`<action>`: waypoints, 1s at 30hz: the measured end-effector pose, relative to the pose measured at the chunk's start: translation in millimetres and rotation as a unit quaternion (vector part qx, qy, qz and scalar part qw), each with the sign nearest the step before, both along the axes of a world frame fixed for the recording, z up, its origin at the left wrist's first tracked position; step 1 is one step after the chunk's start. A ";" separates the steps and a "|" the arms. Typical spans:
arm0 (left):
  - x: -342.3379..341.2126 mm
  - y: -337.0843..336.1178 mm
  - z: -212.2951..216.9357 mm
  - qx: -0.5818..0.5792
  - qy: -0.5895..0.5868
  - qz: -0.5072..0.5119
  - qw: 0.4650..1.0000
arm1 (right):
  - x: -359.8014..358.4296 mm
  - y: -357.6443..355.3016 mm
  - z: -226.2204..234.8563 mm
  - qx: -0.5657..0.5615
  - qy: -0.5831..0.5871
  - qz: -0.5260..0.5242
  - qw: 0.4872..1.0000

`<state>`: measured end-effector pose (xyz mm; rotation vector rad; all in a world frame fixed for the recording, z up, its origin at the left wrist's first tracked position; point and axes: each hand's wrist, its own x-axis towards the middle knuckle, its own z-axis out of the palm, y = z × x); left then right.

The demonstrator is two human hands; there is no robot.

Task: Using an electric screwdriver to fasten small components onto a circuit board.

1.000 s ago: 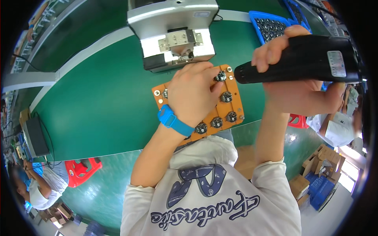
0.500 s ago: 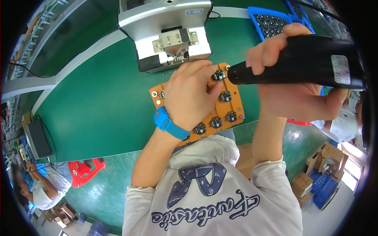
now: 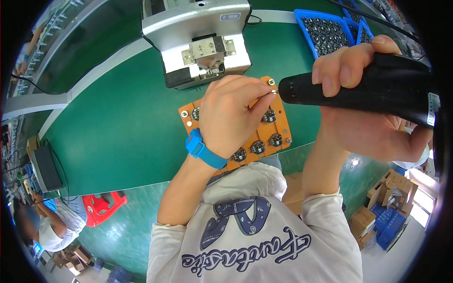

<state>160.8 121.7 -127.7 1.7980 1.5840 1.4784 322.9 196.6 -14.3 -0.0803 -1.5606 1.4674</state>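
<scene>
My right hand (image 3: 370, 132) is wrapped round a black electric screwdriver (image 3: 302, 89), held sideways with its nose pointing left. My left hand (image 3: 226, 111), with a blue wristband (image 3: 203, 148), reaches over an orange fixture plate (image 3: 282, 123). Its thumb and forefinger pinch together right at the screwdriver's tip. Whatever lies between them is too small to make out. Round black circuit-board parts (image 3: 269, 116) sit in the plate along its near and right sides. The back of my left hand hides the plate's middle.
Just beyond the plate stands a silver metal machine (image 3: 203, 21) on the green table (image 3: 118, 122). Blue bins (image 3: 307, 35) of small dark parts are at the back right. A red stool (image 3: 101, 210) and another person (image 3: 56, 226) are at the left, cartons (image 3: 363, 219) at the lower right.
The screwdriver and my right hand have shifted slightly right. My left fingertips have moved right, closing into a pinch at the tip and covering the part in the plate's upper right.
</scene>
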 end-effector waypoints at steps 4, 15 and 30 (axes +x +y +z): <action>1.2 -0.6 2.4 -0.007 -0.002 0.001 1.000 | 3.9 0.1 0.7 -0.003 -0.004 -0.003 1.000; 1.8 0.0 5.7 0.002 0.029 0.007 1.000 | 15.3 -3.0 2.3 -0.018 -0.015 -0.008 1.000; 0.1 -0.5 4.3 0.001 0.034 0.006 0.999 | 4.8 26.4 -10.3 -0.041 -0.027 -0.007 0.999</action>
